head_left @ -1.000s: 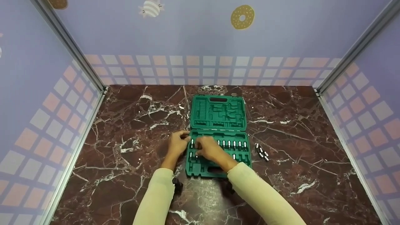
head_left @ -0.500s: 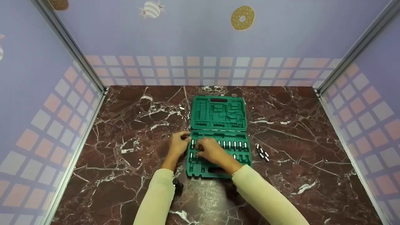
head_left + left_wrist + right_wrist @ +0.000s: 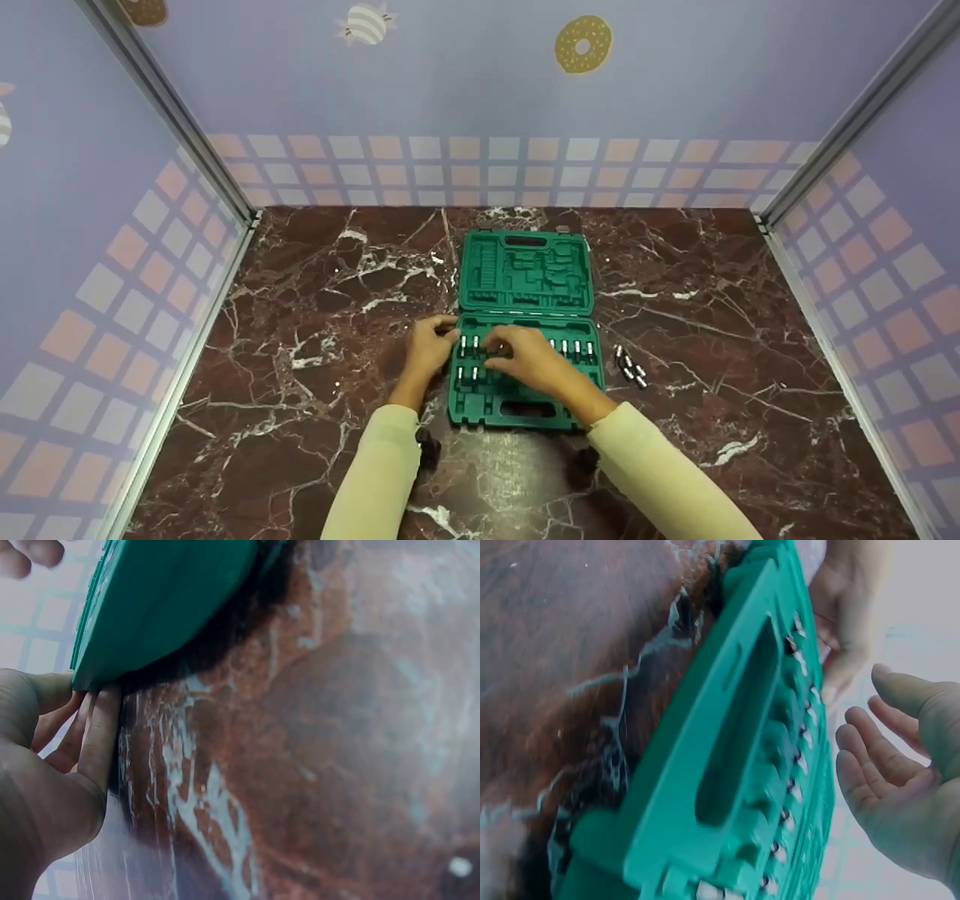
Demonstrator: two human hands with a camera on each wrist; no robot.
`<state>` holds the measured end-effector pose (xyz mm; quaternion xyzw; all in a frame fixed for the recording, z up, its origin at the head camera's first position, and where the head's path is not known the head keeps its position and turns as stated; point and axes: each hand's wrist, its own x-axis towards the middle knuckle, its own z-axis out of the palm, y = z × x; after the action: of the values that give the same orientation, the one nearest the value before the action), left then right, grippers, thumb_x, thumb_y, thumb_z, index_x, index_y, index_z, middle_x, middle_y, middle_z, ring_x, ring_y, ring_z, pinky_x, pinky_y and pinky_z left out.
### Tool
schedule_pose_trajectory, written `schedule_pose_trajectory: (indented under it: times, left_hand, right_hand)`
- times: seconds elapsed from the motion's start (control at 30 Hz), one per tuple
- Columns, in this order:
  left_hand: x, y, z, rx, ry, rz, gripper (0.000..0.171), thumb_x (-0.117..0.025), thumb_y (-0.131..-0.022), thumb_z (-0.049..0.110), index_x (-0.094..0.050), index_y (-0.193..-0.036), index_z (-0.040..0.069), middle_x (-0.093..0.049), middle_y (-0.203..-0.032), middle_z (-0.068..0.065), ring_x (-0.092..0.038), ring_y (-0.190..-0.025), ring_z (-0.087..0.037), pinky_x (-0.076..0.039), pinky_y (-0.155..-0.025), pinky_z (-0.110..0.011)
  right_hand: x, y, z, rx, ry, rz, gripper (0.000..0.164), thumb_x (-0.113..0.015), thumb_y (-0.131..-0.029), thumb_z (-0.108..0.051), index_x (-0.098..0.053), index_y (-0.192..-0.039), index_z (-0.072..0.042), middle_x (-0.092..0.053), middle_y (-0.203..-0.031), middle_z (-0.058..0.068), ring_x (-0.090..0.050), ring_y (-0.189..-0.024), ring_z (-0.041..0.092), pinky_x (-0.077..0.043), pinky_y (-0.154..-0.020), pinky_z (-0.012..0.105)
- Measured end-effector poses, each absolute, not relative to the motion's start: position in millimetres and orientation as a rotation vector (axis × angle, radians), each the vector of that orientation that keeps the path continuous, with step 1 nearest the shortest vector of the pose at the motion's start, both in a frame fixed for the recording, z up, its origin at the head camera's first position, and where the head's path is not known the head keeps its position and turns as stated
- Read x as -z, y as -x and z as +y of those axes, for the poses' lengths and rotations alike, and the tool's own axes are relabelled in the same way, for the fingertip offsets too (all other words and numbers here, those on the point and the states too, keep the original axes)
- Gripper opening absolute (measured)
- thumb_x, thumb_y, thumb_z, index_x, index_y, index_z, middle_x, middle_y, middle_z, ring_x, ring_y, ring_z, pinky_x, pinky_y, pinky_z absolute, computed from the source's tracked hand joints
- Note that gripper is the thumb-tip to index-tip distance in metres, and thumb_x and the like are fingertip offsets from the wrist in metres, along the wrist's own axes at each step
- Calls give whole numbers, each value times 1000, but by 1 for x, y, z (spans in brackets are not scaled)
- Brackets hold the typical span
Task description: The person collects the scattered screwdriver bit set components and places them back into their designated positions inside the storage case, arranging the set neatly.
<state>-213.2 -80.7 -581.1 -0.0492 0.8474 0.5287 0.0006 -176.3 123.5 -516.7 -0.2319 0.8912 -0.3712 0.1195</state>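
Booth, small, panel-walled, building type not determinable: lilac back panel (image 3: 465, 97) and matching side walls, pink-and-white checked below; printed doughnut (image 3: 583, 63) and wrapped sweet (image 3: 367, 25); grey metal corner post (image 3: 178, 112) either side; dark red, white-veined marble-look work surface (image 3: 322, 300).

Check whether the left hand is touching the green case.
Touching: the left wrist view shows the left hand with its fingers against the edge of the green case, no gap between.
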Motion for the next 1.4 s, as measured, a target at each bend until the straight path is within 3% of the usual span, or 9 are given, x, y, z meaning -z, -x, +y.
schedule_pose_trajectory:
  times: [0.47, 0.8, 1.13, 1.4]
  left_hand:
    - [580, 211, -81, -1642, 166, 2676, 21, -73, -95, 8, -78, -116, 6, -76, -107, -13, -70, -102, -29, -56, -92, -46]
    - [582, 212, -81, -1635, 168, 2700, 20, -73, -94, 7, -79, -113, 6, -77, -104, -12, -71, -100, -28, -56, -91, -45]
    - [581, 212, -81, -1652, 165, 2680, 21, -73, -95, 7, -79, -115, 6, -77, -107, -12, -70, -103, -29, -55, -94, -46]
    - [580, 212, -80, -1646, 149, 2691, 21, -73, -95, 7, -78, -115, 6, -77, -108, -13, -70, -104, -30, -55, -94, -47]
  right_hand:
    - [503, 169, 182, 1381, 541, 2671, 29, -74, -97, -17, -68, -124, -8, -72, -121, 8, -69, -108, 27, -57, -90, 45]
    - [505, 167, 232, 1528, 361, 2791, 30, -76, -94, -12, -69, -122, -5, -73, -116, 10, -68, -106, 27, -57, -91, 43]
    - [514, 167, 274, 1480, 219, 2828, 28, -74, -96, -13, -70, -122, -4, -73, -117, 13, -69, -106, 27, -56, -91, 39]
    - [527, 171, 299, 1352, 153, 2845, 29, -75, -96, -16, -70, -122, -3, -73, -118, 17, -71, -105, 32, -56, -90, 42]
